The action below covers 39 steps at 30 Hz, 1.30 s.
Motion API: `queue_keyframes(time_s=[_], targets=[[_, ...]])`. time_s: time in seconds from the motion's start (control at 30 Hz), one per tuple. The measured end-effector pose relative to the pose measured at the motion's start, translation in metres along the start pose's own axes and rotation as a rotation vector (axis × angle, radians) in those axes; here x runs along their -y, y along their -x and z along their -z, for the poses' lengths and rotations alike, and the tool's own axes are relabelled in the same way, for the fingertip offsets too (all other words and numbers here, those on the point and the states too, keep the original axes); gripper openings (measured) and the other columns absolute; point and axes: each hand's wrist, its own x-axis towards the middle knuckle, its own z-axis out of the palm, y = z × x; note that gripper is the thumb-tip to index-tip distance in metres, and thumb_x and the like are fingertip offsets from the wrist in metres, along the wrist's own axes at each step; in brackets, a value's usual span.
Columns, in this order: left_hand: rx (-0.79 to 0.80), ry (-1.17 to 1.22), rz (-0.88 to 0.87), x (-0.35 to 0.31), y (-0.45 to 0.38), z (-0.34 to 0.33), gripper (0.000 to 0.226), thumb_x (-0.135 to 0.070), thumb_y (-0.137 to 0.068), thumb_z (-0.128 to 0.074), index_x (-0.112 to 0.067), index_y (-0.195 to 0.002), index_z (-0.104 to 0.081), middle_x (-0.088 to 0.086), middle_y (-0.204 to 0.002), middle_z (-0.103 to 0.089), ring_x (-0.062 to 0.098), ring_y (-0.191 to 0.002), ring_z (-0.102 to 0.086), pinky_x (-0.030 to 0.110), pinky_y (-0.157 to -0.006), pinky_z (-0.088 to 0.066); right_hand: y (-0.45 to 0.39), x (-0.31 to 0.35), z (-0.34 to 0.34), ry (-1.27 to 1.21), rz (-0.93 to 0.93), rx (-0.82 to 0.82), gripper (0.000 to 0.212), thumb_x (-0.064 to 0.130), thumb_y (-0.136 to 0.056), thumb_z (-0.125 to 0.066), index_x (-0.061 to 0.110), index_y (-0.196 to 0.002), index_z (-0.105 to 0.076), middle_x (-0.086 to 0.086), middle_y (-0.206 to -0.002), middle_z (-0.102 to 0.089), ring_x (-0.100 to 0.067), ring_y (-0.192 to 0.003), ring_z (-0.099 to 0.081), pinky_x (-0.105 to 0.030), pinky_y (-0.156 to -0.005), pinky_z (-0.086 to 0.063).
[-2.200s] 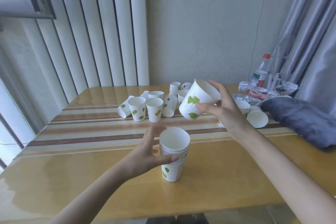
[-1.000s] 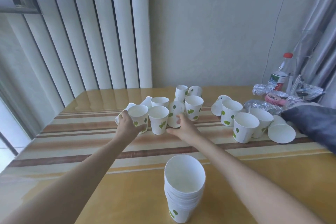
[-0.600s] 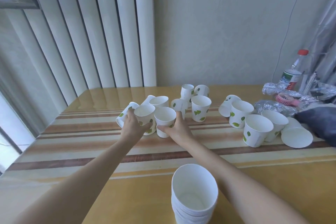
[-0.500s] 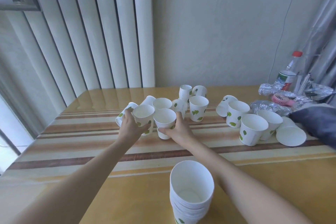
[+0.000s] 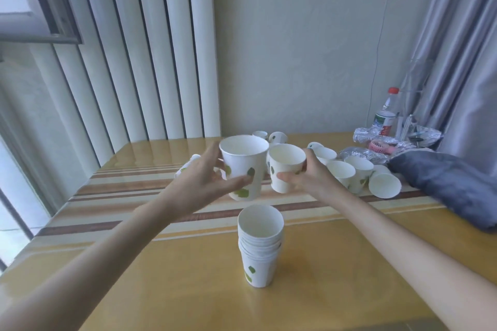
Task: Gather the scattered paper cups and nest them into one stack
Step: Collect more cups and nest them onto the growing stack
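Two cups up off the table, one per hand: left hand (image 5: 204,183) wrapped round the nearer cup (image 5: 243,166), right hand (image 5: 309,179) round the farther cup (image 5: 286,166), both upright, mouths up, above and beyond the stack (image 5: 259,244) on the near table (image 5: 349,263). Probably light, thin-walled, easily crushed; best gripped softly at mid-wall, clear of the rim, then lowered straight in. More loose cups (image 5: 349,173) behind, partly screened by hands and held cups, so no sure count. Cup at far left (image 5: 188,165) mostly hidden. Depth of the stack uncertain.
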Motion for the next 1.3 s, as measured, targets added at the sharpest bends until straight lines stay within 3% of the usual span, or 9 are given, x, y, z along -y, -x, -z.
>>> queue_keyframes(time_s=[0.17,0.33,0.47,0.53,0.63,0.77,0.87,1.13,1.3], targets=[[0.118,0.048,-0.020,-0.003,0.020,-0.030,0.059,-0.035,-0.077,-0.072,-0.036,-0.122,-0.032,-0.039,-0.111,-0.042,-0.032,-0.101,-0.039,-0.005,-0.078,-0.035,0.030,0.009,0.021,0.014,0.033,-0.044,0.049,0.035,-0.078,-0.071,0.029,-0.113,-0.037,0.006,-0.107,-0.055,-0.014,-0.102,-0.052,-0.029,-0.081,-0.044],[0.162,0.041,0.000,0.004,0.030,-0.039,0.069,-0.040,-0.077,-0.071,-0.037,-0.132,-0.029,-0.034,-0.126,-0.039,-0.007,-0.120,-0.039,0.003,-0.085,-0.035,0.048,0.017,0.030,-0.018,0.056,-0.078,0.051,0.031,-0.077,-0.073,0.020,-0.116,-0.042,-0.003,-0.116,-0.056,-0.020,-0.106,-0.054,-0.035,-0.091,-0.046],[0.296,0.025,0.105,0.016,0.035,-0.047,0.069,-0.053,-0.073,-0.068,-0.033,-0.131,-0.036,-0.018,-0.136,-0.044,0.005,-0.127,-0.042,0.019,-0.100,-0.038,0.061,0.032,0.034,-0.119,0.114,-0.092,0.052,0.025,-0.078,-0.073,0.017,-0.121,-0.045,0.003,-0.114,-0.057,-0.004,-0.099,-0.052,-0.012,-0.075,-0.042],[0.360,0.044,0.154,0.018,0.036,-0.048,0.074,-0.062,-0.069,-0.065,-0.040,-0.132,-0.034,-0.022,-0.137,-0.044,0.003,-0.128,-0.041,0.030,-0.107,-0.035,0.070,0.041,0.032,-0.182,0.141,-0.075,0.049,0.022,-0.078,-0.073,0.020,-0.120,-0.047,0.005,-0.113,-0.057,0.001,-0.097,-0.052,-0.009,-0.072,-0.042],[0.452,0.059,0.149,0.019,0.041,-0.050,0.086,-0.055,-0.070,-0.071,-0.047,-0.138,-0.020,-0.032,-0.137,-0.035,-0.007,-0.127,-0.033,0.022,-0.106,-0.027,0.082,0.049,0.022,-0.308,0.160,0.007,0.046,0.018,-0.077,-0.074,0.022,-0.116,-0.052,0.009,-0.108,-0.061,0.001,-0.092,-0.060,-0.014,-0.073,-0.048],[0.414,0.036,0.176,0.040,0.046,-0.053,0.094,-0.049,-0.066,-0.077,-0.044,-0.140,-0.019,-0.024,-0.142,-0.037,-0.001,-0.130,-0.036,0.023,-0.102,-0.031,0.089,0.052,0.000,-0.317,0.183,0.093,0.059,0.026,-0.068,-0.077,0.031,-0.120,-0.050,0.009,-0.118,-0.060,-0.007,-0.113,-0.056,-0.033,-0.090,-0.052],[0.367,-0.021,0.219,0.060,0.050,-0.051,0.075,-0.048,-0.070,-0.073,-0.035,-0.134,-0.036,-0.018,-0.137,-0.047,0.001,-0.124,-0.045,0.023,-0.098,-0.038,0.092,0.046,-0.013,-0.257,0.208,0.150,0.077,0.021,-0.076,-0.076,0.044,-0.131,-0.028,0.013,-0.139,-0.040,0.017,-0.111,-0.049,-0.014,-0.092,-0.047],[0.285,-0.063,0.250,0.088,0.059,-0.048,0.052,-0.031,-0.081,-0.069,-0.025,-0.127,-0.046,-0.011,-0.119,-0.056,0.004,-0.111,-0.053,0.015,-0.086,-0.040,0.099,0.019,-0.033,-0.033,0.103,0.291,0.070,0.059,-0.082,-0.050,0.038,-0.144,-0.025,0.022,-0.144,-0.023,0.004,-0.135,-0.009,-0.029,-0.113,-0.016],[0.212,-0.050,0.254,0.096,0.055,-0.044,0.037,-0.027,-0.082,-0.068,-0.029,-0.114,-0.050,-0.011,-0.110,-0.060,0.005,-0.105,-0.059,0.021,-0.087,-0.046,0.098,0.013,-0.039,0.063,0.069,0.275,0.054,0.049,-0.092,-0.040,0.037,-0.144,-0.030,0.019,-0.150,-0.023,0.000,-0.140,-0.007,-0.037,-0.119,-0.012]])
